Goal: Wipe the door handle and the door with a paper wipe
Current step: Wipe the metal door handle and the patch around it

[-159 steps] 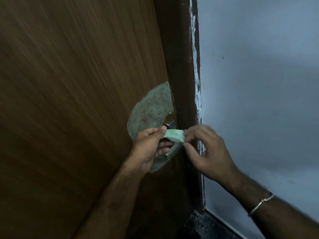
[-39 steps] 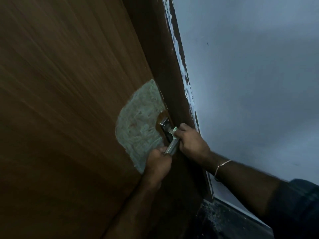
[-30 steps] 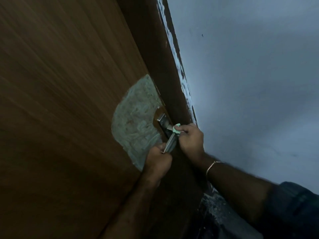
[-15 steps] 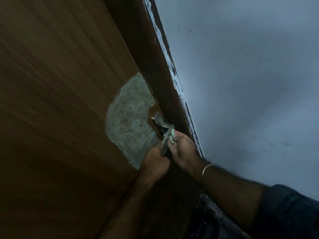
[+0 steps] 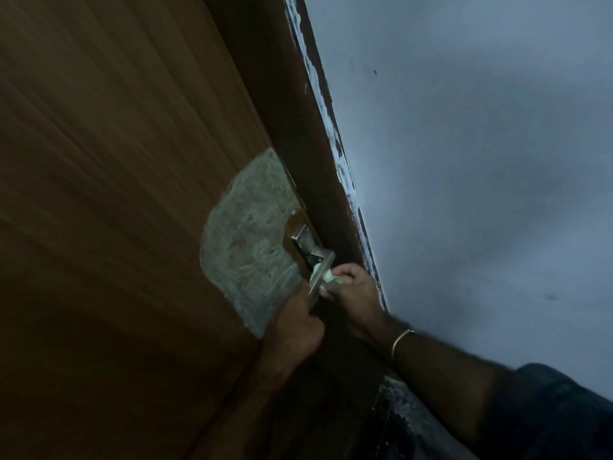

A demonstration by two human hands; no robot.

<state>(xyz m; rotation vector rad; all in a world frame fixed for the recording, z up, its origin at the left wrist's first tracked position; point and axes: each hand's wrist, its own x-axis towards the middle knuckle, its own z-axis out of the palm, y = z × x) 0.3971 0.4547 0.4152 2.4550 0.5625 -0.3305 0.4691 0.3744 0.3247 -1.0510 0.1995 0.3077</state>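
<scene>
1. The handle (image 5: 321, 273) is a flat metal lever at the door's (image 5: 116, 227) right edge. Its long axis runs from the square base plate (image 5: 301, 236) down and left toward the person.
2. The wipe (image 5: 326, 276), a small pale wad, is pressed against the lever's right side about midway along it, pinched in the curled fingers of the right hand (image 5: 351, 287).
3. The left hand (image 5: 295, 327) sits at the lever's lower, free end, fingers curled round it, apparently steadying it; the end itself is hidden under the hand.
4. So the wipe lies between the base plate above and the left hand below. Bare metal shows only up-right of the fingers, toward the elbow by the plate.
5. I judge the next stroke should follow the long axis, up toward the plate; the right hand is the nearer one.
6. A rough grey patch (image 5: 248, 247) lies on the door just left of the handle; the dark frame (image 5: 298, 127) and pale wall (image 5: 481, 194) stand to the right.
</scene>
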